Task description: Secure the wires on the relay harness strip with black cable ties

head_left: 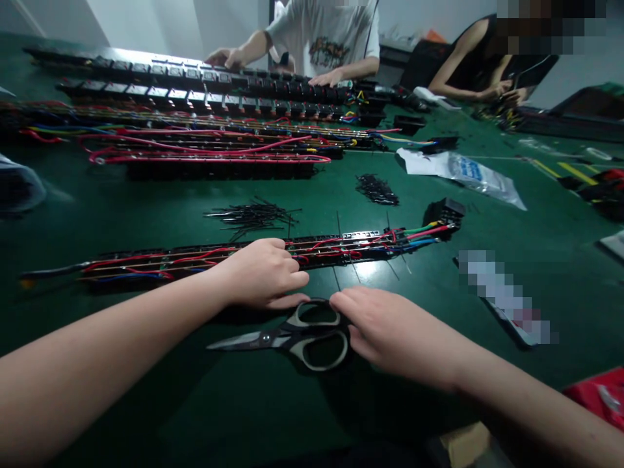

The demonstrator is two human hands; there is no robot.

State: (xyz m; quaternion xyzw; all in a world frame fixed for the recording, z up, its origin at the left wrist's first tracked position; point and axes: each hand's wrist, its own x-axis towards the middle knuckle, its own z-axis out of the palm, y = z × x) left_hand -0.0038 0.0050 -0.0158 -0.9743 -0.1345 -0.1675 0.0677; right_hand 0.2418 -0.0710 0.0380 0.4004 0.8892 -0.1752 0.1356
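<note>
A long black strip (195, 258) with red, blue and green wires lies across the green table (146, 214) in front of me. My left hand (263, 273) rests on its middle with the fingers curled together against the wires. My right hand (390, 331) lies palm down on the table, its fingertips touching the handle loops of a pair of grey and black scissors (292, 337). The scissors lie flat, blades closed and pointing left. Whether the left fingers pinch anything is hidden.
Two heaps of black cable ties (251, 216) (376, 189) lie behind the strip. Several more wired strips (205, 140) are stacked further back. A plastic bag (463, 172) lies to the right. Two other people work at the far side, their hands (224, 58) on the strips.
</note>
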